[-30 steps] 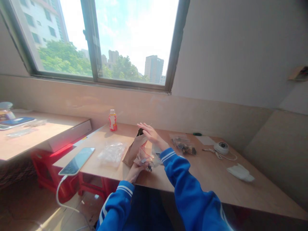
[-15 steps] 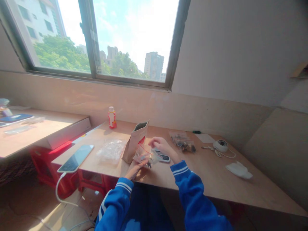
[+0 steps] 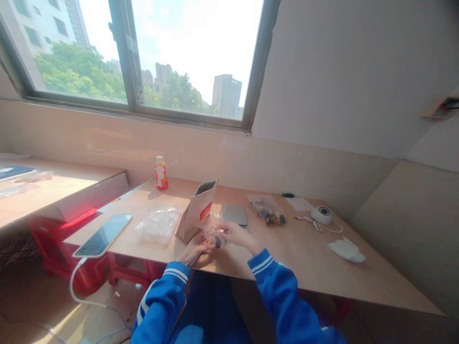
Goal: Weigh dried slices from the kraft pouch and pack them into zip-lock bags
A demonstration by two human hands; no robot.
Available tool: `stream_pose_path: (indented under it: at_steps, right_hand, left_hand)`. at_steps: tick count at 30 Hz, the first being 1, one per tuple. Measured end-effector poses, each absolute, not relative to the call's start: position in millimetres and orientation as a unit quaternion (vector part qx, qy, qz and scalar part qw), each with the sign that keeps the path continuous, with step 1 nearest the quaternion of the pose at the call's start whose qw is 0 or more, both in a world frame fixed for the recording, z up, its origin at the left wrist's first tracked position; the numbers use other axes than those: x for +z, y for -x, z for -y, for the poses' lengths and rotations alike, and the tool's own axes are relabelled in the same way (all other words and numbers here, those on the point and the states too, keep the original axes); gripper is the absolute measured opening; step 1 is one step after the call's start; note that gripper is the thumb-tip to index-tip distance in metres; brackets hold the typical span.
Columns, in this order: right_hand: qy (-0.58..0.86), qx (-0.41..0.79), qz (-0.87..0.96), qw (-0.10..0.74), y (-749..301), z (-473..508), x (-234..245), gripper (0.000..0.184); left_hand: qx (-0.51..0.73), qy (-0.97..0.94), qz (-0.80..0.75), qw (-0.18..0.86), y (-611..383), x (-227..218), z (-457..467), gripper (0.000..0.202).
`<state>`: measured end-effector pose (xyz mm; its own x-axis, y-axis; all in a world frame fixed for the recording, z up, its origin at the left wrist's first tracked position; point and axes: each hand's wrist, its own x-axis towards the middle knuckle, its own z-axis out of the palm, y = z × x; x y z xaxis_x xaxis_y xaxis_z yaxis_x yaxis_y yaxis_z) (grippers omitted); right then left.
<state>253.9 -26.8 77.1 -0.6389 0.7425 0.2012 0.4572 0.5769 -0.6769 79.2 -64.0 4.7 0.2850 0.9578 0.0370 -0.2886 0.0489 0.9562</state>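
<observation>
One clear bag [image 3: 215, 230], held just beside the paper pouch [image 3: 193, 212] over the counter [image 3: 301, 267]: pinched by its red strip [image 3: 220, 222] in the right hand [image 3: 237, 235], gripped lower down by the left hand [image 3: 198, 246]. Probably light, limp and slippery; best held by that strip.

Left grip [image 3: 199, 244] and right grip [image 3: 235, 234] hold a clear bag [image 3: 215, 228].

Kraft bag [image 3: 196, 213] inside mostly hidden; clear bag [image 3: 215, 220] bits [image 3: 217, 242] too sm. to ID; window [image 3: 134, 57] top cut off
</observation>
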Motion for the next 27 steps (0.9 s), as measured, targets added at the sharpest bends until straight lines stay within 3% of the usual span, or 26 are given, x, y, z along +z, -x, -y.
stream_pose_path:
  at_steps: [12,27]
  right_hand:
    - [0.322,0.321,0.852,0.259,-262,34,76,0.012]
    - [0.273,0.529,0.766,0.244,-263,37,60,0.041]
  left_hand:
    - [0.509,-0.414,-0.342,0.672,-81,7,69,0.054]
    - [0.528,-0.413,-0.330,0.665,-82,5,68,0.045]
